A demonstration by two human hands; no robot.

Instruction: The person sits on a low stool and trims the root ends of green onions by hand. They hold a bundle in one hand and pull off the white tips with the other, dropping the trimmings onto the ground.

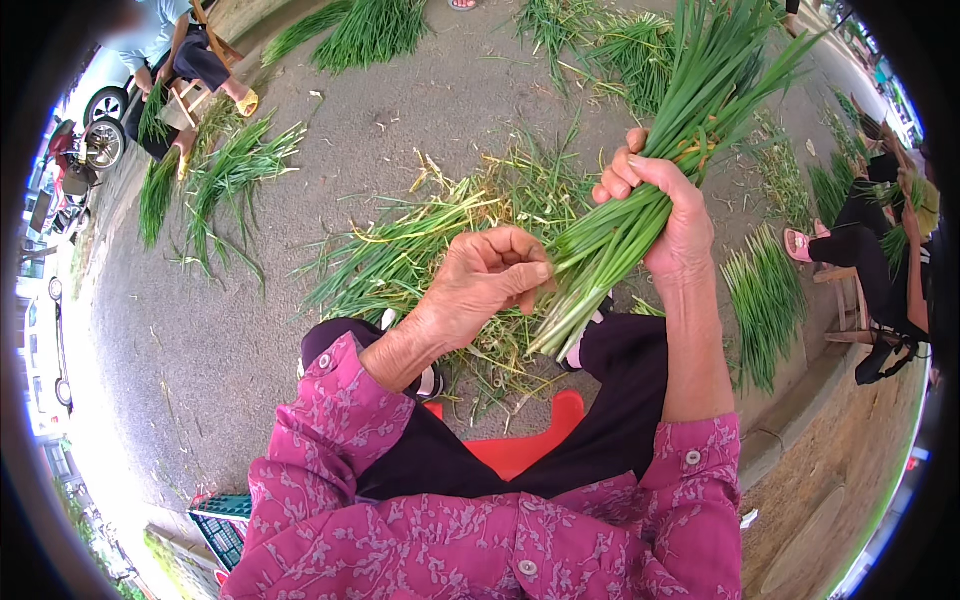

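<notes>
A thick bunch of long green chives or similar leafy stalks (622, 232) slants from upper right to my lap, pale stem ends lowest. My right hand (667, 191) is closed around its middle. My left hand (499, 274) is at the bunch's left side, thumb and index finger together at the stems; whether they pinch a stalk cannot be told. On the ground beneath lie a loose heap of green stalks (397, 262) and yellowed trimmings (502, 187).
A red plastic stool (517, 450) shows between my legs. More bundles lie on the pavement at upper left (240, 165), top (375, 30) and right (765, 307). People sit on wooden chairs at both sides. A green crate (221, 517) stands lower left, and a curb (787, 412) runs at right.
</notes>
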